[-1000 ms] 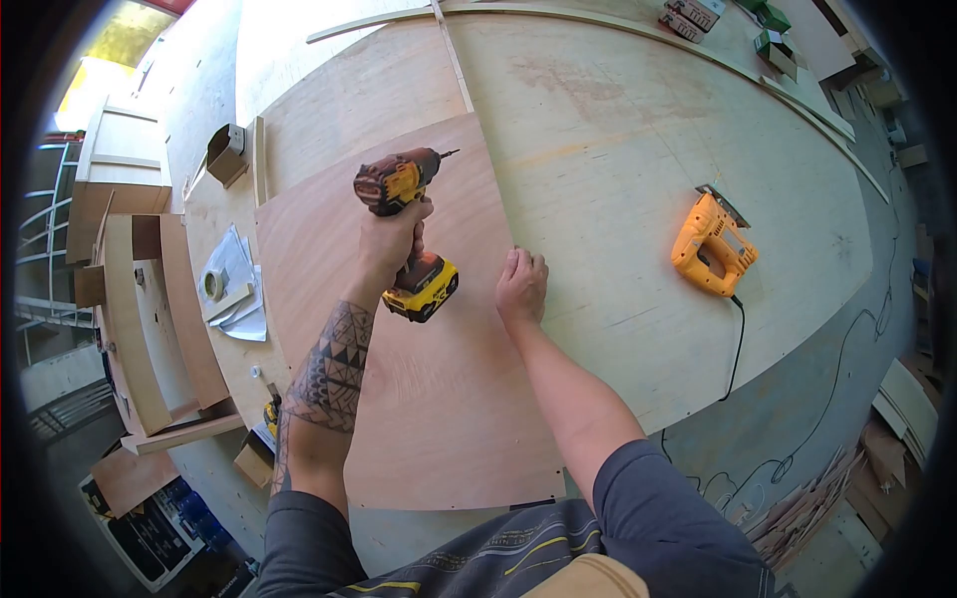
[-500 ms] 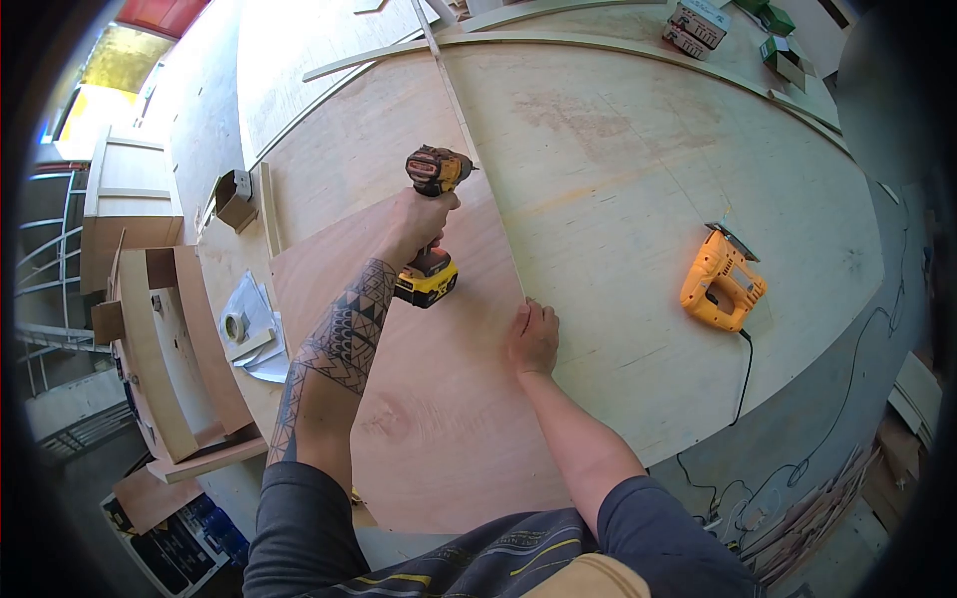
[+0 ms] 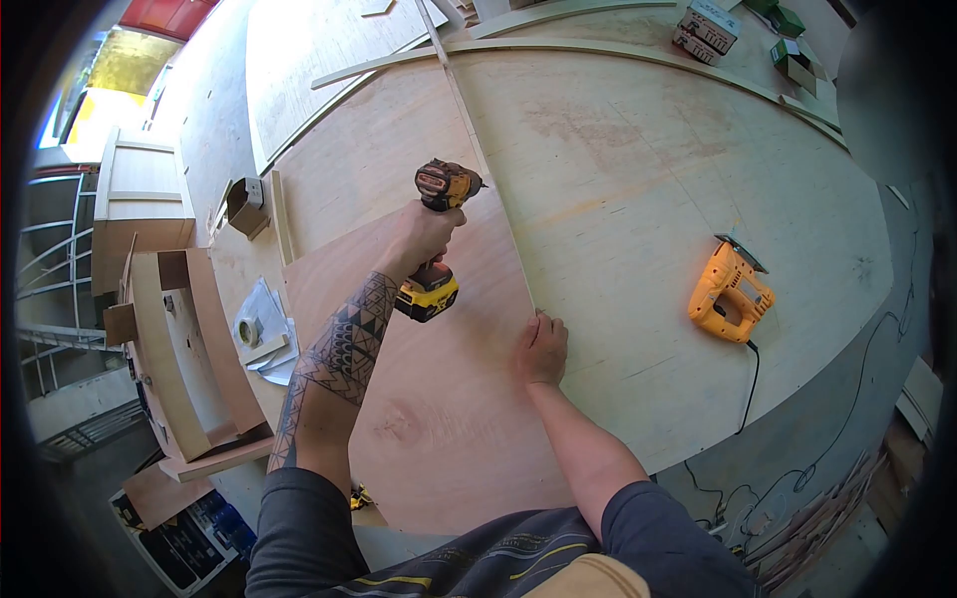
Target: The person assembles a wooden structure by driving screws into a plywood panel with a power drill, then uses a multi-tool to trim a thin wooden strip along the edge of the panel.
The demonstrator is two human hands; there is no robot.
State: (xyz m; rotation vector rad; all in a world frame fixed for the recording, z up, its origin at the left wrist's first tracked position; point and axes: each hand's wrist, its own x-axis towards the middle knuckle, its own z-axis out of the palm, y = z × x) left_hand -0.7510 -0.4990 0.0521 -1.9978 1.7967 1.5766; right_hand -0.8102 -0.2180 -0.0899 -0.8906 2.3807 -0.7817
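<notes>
My left hand [image 3: 424, 237] is wrapped round the grip of a yellow and black cordless drill [image 3: 449, 186]. The tool hovers over a reddish plywood sheet [image 3: 439, 419], its nose toward the sheet's right edge. Lower along that same edge sits my right hand [image 3: 543, 349], fingers curled in; anything between them is too small or hidden to name. The reddish sheet lies over a larger pale plywood panel [image 3: 638, 269]. An orange jigsaw [image 3: 731, 292] rests on the pale panel, well to the right of my right hand.
Long curved wooden strips [image 3: 618, 47] lie across the far side. Small boxes [image 3: 706, 30] stand at the back right. At left are an open cardboard box [image 3: 247, 207], a tape roll [image 3: 249, 331] on plastic, and a wooden case [image 3: 194, 349]. The jigsaw's cord [image 3: 753, 389] hangs over the panel's edge.
The whole view has shifted slightly, so everything sits a little lower and to the right. My left hand still grips the drill; my right hand stays at the sheet's edge.
</notes>
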